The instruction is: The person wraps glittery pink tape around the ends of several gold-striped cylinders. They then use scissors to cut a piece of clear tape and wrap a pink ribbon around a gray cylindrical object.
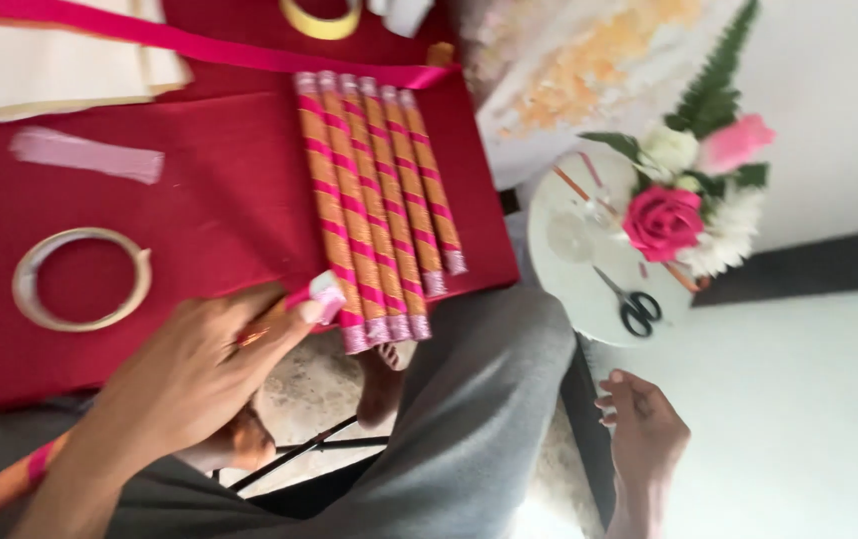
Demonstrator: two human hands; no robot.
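— What did you see from where you stood?

— Biggest thing was the red cloth (209, 190) spread before the seated person. On it lay a row of five sticks (379, 200), orange, wound with pink ribbon, side by side and touching, their silvery ends towards the person's knee.

— And the hands?

— The left hand (199, 369) was closed round a sixth stick (327, 294) of the same kind. Its wrapped tip poked out past the fingers, just beside the nearest stick of the row, and the rest ran back under the wrist. The right hand (643, 429) hung low by the grey trouser leg (479, 399), fingers loosely spread, holding nothing.

— So what stage was it, would you say?

— My guess: the sixth stick was being brought to join the row. Laying it in would call for swinging it parallel to the others, ends level, without nudging the row.

— Anything else about?

— A round white tray (569, 269) to the right with a bunch of flowers (663, 222), a tape ring (79, 279) on the cloth's left, and small black scissors (633, 304) on the tray.
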